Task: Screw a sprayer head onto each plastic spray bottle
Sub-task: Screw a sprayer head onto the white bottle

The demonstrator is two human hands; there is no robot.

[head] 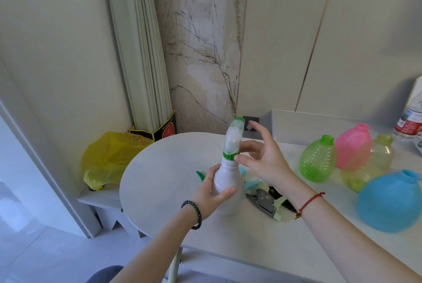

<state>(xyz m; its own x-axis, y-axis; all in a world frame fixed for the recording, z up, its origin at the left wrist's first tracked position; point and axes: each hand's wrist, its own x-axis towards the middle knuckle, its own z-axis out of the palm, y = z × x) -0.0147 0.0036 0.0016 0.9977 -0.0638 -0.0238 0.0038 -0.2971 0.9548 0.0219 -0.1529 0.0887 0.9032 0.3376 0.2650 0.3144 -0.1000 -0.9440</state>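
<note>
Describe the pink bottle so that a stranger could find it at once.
Look at the white table, at its far right side, where loose bottles without heads lie together. The pink bottle lies tilted at the back of that group, between the green bottle and a pale yellow bottle. It is the only pink and opaque one.

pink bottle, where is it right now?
In the head view the pink bottle lies uncapped at the right on the counter, between the green bottle and the yellowish bottle, behind the blue bottle.
</note>
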